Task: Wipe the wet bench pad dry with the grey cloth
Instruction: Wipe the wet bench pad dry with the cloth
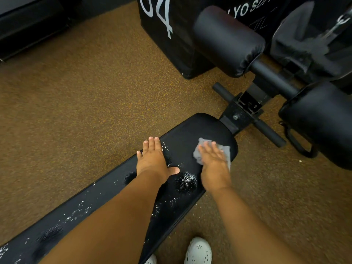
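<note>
The bench pad runs from 7 o'clock up toward 1 o'clock, with droplets and foamy wet patches along its length, so most of it is judged not yet wiped. The left hand lies flat and released on the pad's 10 o'clock edge, fingers straight, apparently bracing the body while holding nothing. At 3 o'clock of it, the right hand presses the grey cloth down with extended fingers near the pad's rounded end, a flat palm spreading the cloth to take up more water.
</note>
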The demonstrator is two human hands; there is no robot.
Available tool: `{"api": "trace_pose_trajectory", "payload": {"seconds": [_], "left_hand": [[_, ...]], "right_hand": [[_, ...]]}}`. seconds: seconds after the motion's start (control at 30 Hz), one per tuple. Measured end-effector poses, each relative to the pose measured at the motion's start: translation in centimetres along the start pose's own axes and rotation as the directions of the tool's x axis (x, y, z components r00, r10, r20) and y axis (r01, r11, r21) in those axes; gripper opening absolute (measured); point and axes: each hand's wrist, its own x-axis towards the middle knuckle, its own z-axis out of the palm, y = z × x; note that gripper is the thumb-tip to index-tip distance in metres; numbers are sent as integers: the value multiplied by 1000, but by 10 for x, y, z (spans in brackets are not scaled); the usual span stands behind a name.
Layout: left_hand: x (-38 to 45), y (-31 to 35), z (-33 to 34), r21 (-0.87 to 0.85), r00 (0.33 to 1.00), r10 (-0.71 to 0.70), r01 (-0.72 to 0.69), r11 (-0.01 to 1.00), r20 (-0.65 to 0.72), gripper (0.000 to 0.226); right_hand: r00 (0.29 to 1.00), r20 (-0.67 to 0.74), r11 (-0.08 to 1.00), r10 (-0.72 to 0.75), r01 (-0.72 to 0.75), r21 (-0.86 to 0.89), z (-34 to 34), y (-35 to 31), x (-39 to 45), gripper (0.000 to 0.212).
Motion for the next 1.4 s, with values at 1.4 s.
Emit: {"api": "trace_pose_trajectory", "payload": {"seconds": [1.4], "left_hand": [[1, -1, 2, 0, 1000, 2, -2, 1000, -7, 125]], "right_hand": [[677, -73, 613, 732, -608, 504, 5, -30, -48, 49]]}}
